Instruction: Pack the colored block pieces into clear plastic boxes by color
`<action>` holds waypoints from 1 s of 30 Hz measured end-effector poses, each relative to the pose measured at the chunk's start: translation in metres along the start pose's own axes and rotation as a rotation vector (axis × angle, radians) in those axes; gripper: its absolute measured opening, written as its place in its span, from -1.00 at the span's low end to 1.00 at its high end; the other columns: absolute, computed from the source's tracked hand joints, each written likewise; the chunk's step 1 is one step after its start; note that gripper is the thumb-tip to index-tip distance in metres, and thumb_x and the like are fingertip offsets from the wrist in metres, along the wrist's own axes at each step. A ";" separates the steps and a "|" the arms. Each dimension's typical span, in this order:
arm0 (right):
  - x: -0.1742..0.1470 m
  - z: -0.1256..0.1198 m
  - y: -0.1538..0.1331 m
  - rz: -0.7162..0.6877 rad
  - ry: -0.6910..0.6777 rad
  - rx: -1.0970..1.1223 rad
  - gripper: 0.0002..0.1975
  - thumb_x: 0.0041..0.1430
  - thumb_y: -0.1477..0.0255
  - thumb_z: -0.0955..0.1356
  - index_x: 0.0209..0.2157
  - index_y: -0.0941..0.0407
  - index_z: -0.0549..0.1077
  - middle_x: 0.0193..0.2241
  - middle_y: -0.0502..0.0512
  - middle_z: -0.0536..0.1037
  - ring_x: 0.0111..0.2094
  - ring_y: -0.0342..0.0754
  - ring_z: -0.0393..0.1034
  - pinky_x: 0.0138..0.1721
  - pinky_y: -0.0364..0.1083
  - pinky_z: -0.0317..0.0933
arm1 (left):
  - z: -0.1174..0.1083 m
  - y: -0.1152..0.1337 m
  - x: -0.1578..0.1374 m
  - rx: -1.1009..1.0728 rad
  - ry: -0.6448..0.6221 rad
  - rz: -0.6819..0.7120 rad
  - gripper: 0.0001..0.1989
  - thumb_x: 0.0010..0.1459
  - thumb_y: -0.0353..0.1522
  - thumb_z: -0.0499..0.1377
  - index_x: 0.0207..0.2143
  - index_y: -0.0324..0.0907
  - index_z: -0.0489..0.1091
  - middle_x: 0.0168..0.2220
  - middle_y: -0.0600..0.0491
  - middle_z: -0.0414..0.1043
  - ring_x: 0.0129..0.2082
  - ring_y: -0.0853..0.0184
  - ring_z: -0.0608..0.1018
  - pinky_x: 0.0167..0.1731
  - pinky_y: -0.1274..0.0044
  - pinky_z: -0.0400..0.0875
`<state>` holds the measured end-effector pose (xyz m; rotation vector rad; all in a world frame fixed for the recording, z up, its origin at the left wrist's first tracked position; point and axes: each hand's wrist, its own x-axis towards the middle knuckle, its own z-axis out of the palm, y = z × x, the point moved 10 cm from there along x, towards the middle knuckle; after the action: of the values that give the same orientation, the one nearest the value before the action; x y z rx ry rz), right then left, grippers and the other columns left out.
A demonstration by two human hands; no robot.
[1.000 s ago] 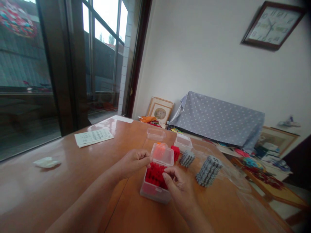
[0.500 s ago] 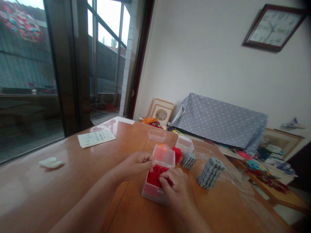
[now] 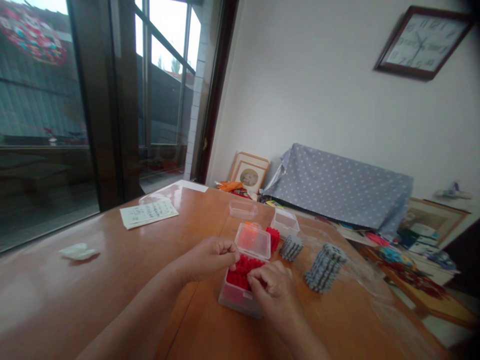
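Observation:
A clear plastic box [image 3: 236,298] with its lid [image 3: 253,241] tipped back stands on the table, filled with small red plastic pieces [image 3: 239,278]. My left hand [image 3: 219,256] is at the box's left rim, thumb and fingers pinched together; whatever they may hold is hidden. My right hand [image 3: 273,285] reaches over the right side of the box, its fingers curled and pinched close to the red pieces. Whether a piece sits between those fingertips cannot be made out.
Right of the box stand a tall grey stack of interlocked pieces [image 3: 325,268], a shorter grey stack [image 3: 291,248] and a red stack [image 3: 273,239]. Behind are a second clear box [image 3: 285,223] and a clear tray [image 3: 243,209]. Paper [image 3: 149,213] and a crumpled tissue [image 3: 78,251] lie left.
My left hand has dropped slightly toward the red pieces. My right hand has shifted a little to the right, showing more of the red pieces. The box and stacks stay put.

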<state>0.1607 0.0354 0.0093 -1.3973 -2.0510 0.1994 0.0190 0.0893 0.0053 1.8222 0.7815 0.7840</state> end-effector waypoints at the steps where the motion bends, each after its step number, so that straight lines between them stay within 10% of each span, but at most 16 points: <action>1: 0.000 0.000 0.000 -0.001 -0.001 -0.001 -0.84 0.29 0.43 0.38 -0.40 -0.02 0.55 -0.37 -0.08 0.59 -0.22 -0.01 0.33 -0.18 -0.02 -0.03 | 0.001 0.000 0.000 0.005 -0.007 -0.003 -0.75 0.30 -0.25 0.14 -0.36 -0.23 0.47 -0.39 0.06 0.57 -0.38 0.38 0.54 -0.33 0.59 0.35; 30: -0.008 -0.008 0.003 0.012 0.013 0.023 -0.78 0.25 0.51 0.29 -0.18 -0.03 0.53 -0.28 0.00 0.56 -0.21 0.02 0.37 -0.17 -0.02 0.06 | -0.001 -0.002 -0.003 0.063 -0.035 -0.002 -0.80 0.25 -0.31 0.13 -0.35 -0.23 0.48 -0.40 0.09 0.49 -0.40 0.40 0.47 -0.34 0.58 0.32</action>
<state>0.1696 0.0276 0.0112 -1.3936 -2.0241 0.2177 0.0158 0.0880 0.0037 1.8861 0.7927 0.7318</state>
